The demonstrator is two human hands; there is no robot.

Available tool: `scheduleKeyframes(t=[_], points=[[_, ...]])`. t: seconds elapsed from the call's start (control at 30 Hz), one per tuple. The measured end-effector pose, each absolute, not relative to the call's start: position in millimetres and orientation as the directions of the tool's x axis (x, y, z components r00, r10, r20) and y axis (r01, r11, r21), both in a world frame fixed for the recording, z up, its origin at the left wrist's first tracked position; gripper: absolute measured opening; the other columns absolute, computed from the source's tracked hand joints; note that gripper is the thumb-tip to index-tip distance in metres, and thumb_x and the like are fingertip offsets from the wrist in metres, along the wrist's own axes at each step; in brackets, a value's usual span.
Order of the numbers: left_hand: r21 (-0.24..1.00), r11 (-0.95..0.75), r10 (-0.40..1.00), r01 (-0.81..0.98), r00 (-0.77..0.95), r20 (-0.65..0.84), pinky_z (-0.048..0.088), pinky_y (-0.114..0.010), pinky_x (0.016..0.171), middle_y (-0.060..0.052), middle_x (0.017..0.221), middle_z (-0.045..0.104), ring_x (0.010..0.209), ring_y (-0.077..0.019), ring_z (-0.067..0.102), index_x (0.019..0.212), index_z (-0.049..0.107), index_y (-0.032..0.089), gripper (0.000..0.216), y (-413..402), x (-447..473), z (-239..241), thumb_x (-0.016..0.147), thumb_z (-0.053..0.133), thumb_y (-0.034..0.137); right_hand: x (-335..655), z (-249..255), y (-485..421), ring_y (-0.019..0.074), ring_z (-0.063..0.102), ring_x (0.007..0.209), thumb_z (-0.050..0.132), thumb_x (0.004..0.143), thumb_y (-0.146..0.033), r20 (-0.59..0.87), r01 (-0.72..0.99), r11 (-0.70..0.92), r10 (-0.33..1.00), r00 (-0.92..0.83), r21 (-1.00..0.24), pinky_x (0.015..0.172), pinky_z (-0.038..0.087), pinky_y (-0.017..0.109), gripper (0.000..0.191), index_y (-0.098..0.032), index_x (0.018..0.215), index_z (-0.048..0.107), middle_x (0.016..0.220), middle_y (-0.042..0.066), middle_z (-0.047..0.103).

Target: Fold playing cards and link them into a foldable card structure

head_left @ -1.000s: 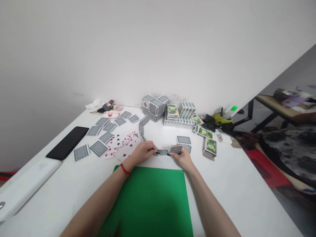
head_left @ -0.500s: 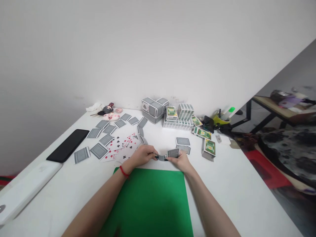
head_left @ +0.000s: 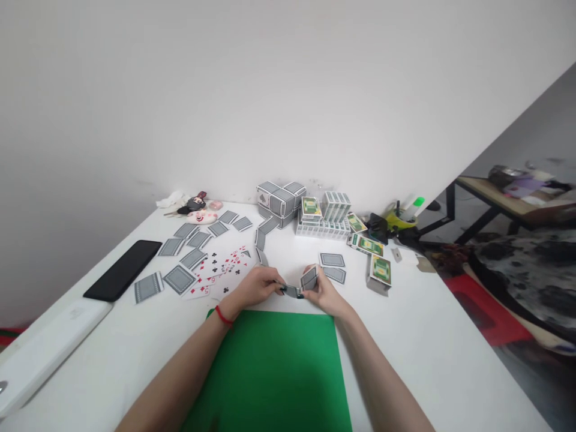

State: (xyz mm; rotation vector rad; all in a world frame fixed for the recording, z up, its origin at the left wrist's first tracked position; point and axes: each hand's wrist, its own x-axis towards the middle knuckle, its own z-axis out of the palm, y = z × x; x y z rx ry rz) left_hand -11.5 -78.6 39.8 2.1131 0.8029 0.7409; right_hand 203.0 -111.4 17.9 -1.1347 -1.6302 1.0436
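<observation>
The green mat point(head_left: 274, 372) lies nearest, on the white worktop point(head_left: 396, 372). Just beyond its far edge, the left hand point(head_left: 261, 287) pinches one end of a gray playing-card strip point(head_left: 292, 291), while the right hand point(head_left: 324, 293) grasps the other, a patterned playing card point(head_left: 309, 278) tilted up in its fingers. Fingers hide any seam; working neatly probably calls for a pinch close to it, edges square, pressure light and even so nothing creases askew. Past the mat's far left corner spread face-up playing cards point(head_left: 230, 267); past its far right corner lie two face-down playing cards point(head_left: 332, 260). Beyond the mat's middle, a chain of playing cards point(head_left: 269, 225) leads toward a playing-card block point(head_left: 281, 201); whether the strip joins it, I cannot tell, so gentle tugs seem wisest.
</observation>
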Motion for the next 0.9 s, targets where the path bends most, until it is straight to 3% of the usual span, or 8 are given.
scheduleKeyframes(t=[0.13, 0.2, 0.3, 0.4, 0.47, 0.67, 0.8, 0.9], points=[[0.728, -0.59, 0.728, 0.349, 0.62, 0.292, 0.043, -0.02, 0.064, -0.002, 0.067, 0.066, 0.063, -0.0105, 0.058, 0.072, 0.067, 0.016, 0.016, -76.4, -11.0, 33.5, 0.078, 0.052, 0.013, 207.2, 5.7, -104.6, 0.0286, 0.041, 0.112, 0.071, 0.062, -0.043, 0.359, 0.439, 0.295, 0.931, 0.068, -0.849, 0.09, 0.04, 0.043, 0.071, -0.021, 0.124, 0.045, 0.117, 0.012, 0.043], [0.708, -0.593, 0.748, 0.383, 0.586, 0.31, 0.043, -0.02, 0.065, -0.002, 0.071, 0.066, 0.066, -0.011, 0.058, 0.075, 0.067, 0.017, 0.016, -75.7, -9.7, 29.6, 0.078, 0.052, 0.012, 205.9, -0.8, -104.5, 0.0295, 0.039, 0.117, 0.069, 0.066, -0.042, 0.39, 0.472, 0.29, 0.912, 0.126, -0.832, 0.097, 0.035, 0.046, 0.075, -0.022, 0.131, 0.039, 0.124, 0.013, 0.042], [0.685, -0.592, 0.773, 0.425, 0.538, 0.336, 0.043, -0.021, 0.065, -0.002, 0.073, 0.065, 0.07, -0.0116, 0.058, 0.076, 0.066, 0.017, 0.016, -75.3, -8.4, 26.0, 0.078, 0.052, 0.012, 197.4, -9.1, -109.1, 0.0268, 0.033, 0.127, 0.058, 0.078, -0.037, 0.366, 0.436, 0.296, 0.927, 0.083, -0.849, 0.105, 0.026, 0.047, 0.077, -0.022, 0.141, 0.017, 0.136, 0.013, 0.038], [0.662, -0.611, 0.76, 0.433, 0.553, 0.34, 0.043, -0.021, 0.066, -0.001, 0.072, 0.064, 0.069, -0.0115, 0.058, 0.077, 0.065, 0.017, 0.016, -77.1, -6.7, 25.8, 0.079, 0.05, 0.012, 185.5, -12.9, -114.6, 0.0232, 0.012, 0.136, 0.054, 0.081, -0.032, 0.334, 0.404, 0.31, 0.943, -0.012, -0.861, 0.109, 0.014, 0.046, 0.088, -0.02, 0.142, -0.009, 0.148, 0.013, 0.011], [0.643, -0.632, 0.742, 0.433, 0.578, 0.341, 0.044, -0.021, 0.066, -0.002, 0.073, 0.064, 0.07, -0.0115, 0.058, 0.079, 0.065, 0.017, 0.016, -79.5, -4.3, 26.3, 0.081, 0.049, 0.014, 179.0, -12.2, -117.0, 0.0216, 0.0, 0.137, 0.055, 0.081, -0.029, 0.314, 0.406, 0.314, 0.947, -0.069, -0.858, 0.11, 0.009, 0.045, 0.094, -0.02, 0.14, -0.016, 0.15, 0.011, -0.003], [0.616, -0.658, 0.724, 0.433, 0.59, 0.358, 0.044, -0.022, 0.067, -0.003, 0.076, 0.063, 0.072, -0.0122, 0.058, 0.082, 0.064, 0.017, 0.017, -81.7, 3.6, 22.5, 0.083, 0.047, 0.015, 175.2, -4.3, -121.2, 0.0195, -0.003, 0.137, 0.045, 0.085, -0.022, 0.262, 0.412, 0.325, 0.944, -0.202, -0.851, 0.111, 0.009, 0.045, 0.081, -0.022, 0.141, -0.015, 0.15, 0.006, -0.009], [0.623, -0.653, 0.726, 0.43, 0.591, 0.353, 0.044, -0.023, 0.066, -0.002, 0.073, 0.062, 0.069, -0.0121, 0.057, 0.078, 0.062, 0.016, 0.018, -78.3, 6.1, 19.8, 0.081, 0.046, 0.011, 176.9, -4.3, -122.7, 0.0224, -0.002, 0.137, 0.042, 0.085, -0.02, 0.195, 0.408, 0.311, 0.933, -0.301, -0.858, 0.11, 0.008, 0.05, 0.073, -0.024, 0.142, -0.004, 0.15, 0.004, -0.001], [0.628, -0.652, 0.721, 0.424, 0.602, 0.342, 0.044, -0.023, 0.067, -0.002, 0.075, 0.062, 0.069, -0.0121, 0.057, 0.079, 0.063, 0.016, 0.017, -76.1, 6.1, 21.5, 0.081, 0.046, 0.013, 179.2, -4.3, -120.2, 0.0224, 0.008, 0.137, 0.044, 0.084, -0.021, 0.206, 0.408, 0.309, 0.939, -0.276, -0.859, 0.11, 0.012, 0.049, 0.069, -0.025, 0.143, 0.008, 0.15, 0.004, 0.009]])
